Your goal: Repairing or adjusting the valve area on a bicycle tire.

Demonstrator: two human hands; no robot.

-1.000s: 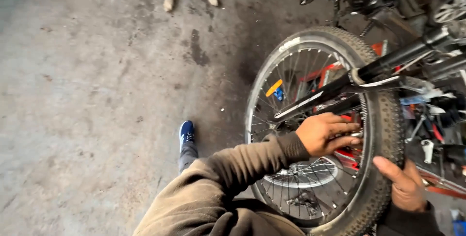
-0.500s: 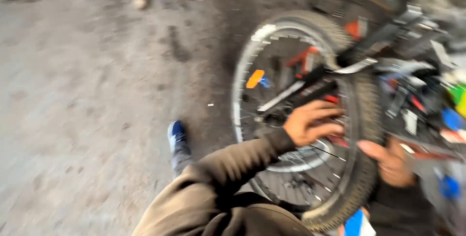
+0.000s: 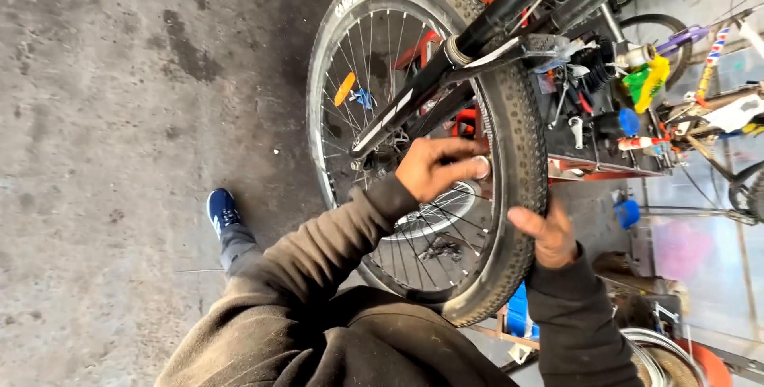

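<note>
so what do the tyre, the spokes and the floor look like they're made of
Tyre: black rubber by the look, matte, with a knobby block tread.
Spokes: thin metal wire, probably steel, silvery and catching the light.
Floor: seems bare concrete, grey and rough, with dark stains.

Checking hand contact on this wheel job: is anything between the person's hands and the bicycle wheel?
Nothing visible. The right hand lies directly on the knobby tire; the left hand reaches among the spokes beside the black fork.

Left hand [image 3: 436, 167] reaches among the spokes [image 3: 374, 76] — right hand [image 3: 549, 236] presses the tyre [image 3: 521, 140].
</note>
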